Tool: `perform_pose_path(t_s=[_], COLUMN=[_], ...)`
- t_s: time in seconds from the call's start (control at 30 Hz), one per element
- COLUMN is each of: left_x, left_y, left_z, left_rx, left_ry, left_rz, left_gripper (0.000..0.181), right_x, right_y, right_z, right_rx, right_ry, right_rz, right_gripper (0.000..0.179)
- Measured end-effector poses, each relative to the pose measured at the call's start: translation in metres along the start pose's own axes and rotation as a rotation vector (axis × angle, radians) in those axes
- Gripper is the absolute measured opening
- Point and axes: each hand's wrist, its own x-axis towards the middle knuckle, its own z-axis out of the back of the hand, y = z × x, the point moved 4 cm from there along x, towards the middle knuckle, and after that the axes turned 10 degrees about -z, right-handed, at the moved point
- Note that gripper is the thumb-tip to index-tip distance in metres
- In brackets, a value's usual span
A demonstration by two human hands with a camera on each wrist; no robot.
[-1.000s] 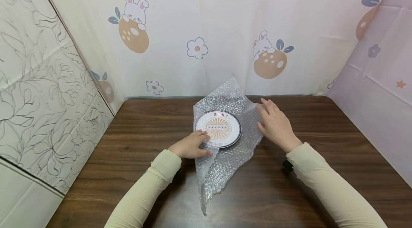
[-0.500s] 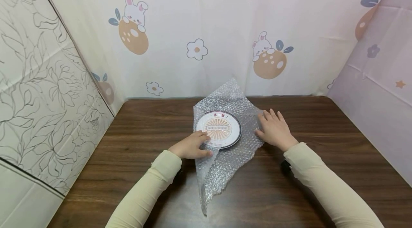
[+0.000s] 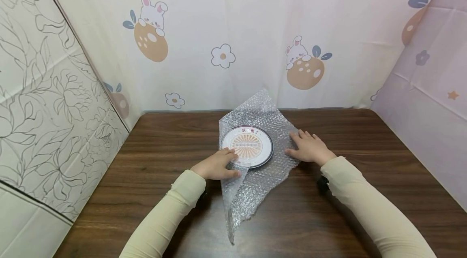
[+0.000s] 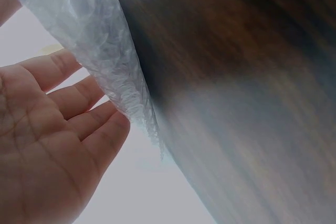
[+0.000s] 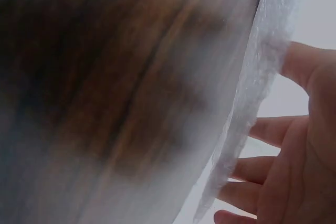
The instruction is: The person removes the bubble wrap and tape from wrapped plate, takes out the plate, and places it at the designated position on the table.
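Note:
A round white plate (image 3: 260,140) with a dark rim, red characters and an orange ray pattern lies on a sheet of bubble wrap (image 3: 268,179) in the head view. A flap of the wrap is folded over the plate's lower left. On that flap rests my left hand (image 3: 215,165), fingers over the plate's edge; the left wrist view shows its fingers (image 4: 79,98) extended against the wrap. My right hand (image 3: 310,148) touches the wrap's right corner with spread fingers, and in the right wrist view these fingers (image 5: 254,169) reach along the wrap's edge. Fingertips are partly hidden there.
Beneath everything is a dark brown wooden table (image 3: 164,136). A pale curtain (image 3: 255,19) printed with rabbits and flowers hangs behind it, and the wrap's far corner stands up against it. A flower-patterned panel (image 3: 47,79) borders the left side.
My right hand has come down and slightly left onto the wrap's right corner, which was folded inward and now lies flatter. My left hand and the plate have stayed put.

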Motion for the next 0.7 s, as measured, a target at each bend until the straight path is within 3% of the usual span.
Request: perform_pose_path(t_s=[0.43, 0.57, 0.7], left_x=[-0.0018, -0.0018, -0.002], left_y=[-0.0019, -0.0024, -0.0029], left_z=[0.001, 0.0008, 0.0014], left_rx=[-0.006, -0.001, -0.006], left_ry=[-0.008, -0.009, -0.006], left_rz=[-0.006, -0.005, -0.002], left_gripper=[0.064, 0.064, 0.064], right_x=[0.0066, 0.0071, 0.0073], right_y=[-0.0047, -0.0044, -0.0029], right_z=[-0.0096, -0.0087, -0.0054], right_rx=[0.057, 0.076, 0.094], right_ry=[0.141, 0.138, 0.08], right_rz=[-0.023, -0.013, 0.015], right_gripper=[0.083, 0.083, 0.079])
